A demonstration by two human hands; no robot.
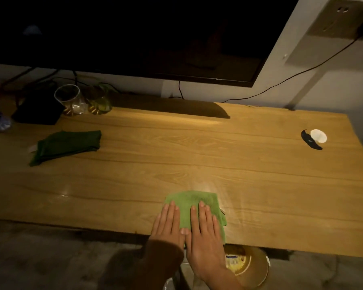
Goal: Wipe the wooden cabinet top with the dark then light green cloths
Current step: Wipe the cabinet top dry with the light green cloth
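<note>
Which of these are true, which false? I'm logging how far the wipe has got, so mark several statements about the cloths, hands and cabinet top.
1. The left hand and right hand lie flat, fingers straight, on the light cloth. True.
2. The dark cloth is under the hands. False: it lies apart on the left of the top, and neither hand touches it.
3. The light cloth sits at the near edge of the top. True.
4. The glasses stand at the right end. False: they stand at the back left, behind the dark cloth.
</note>
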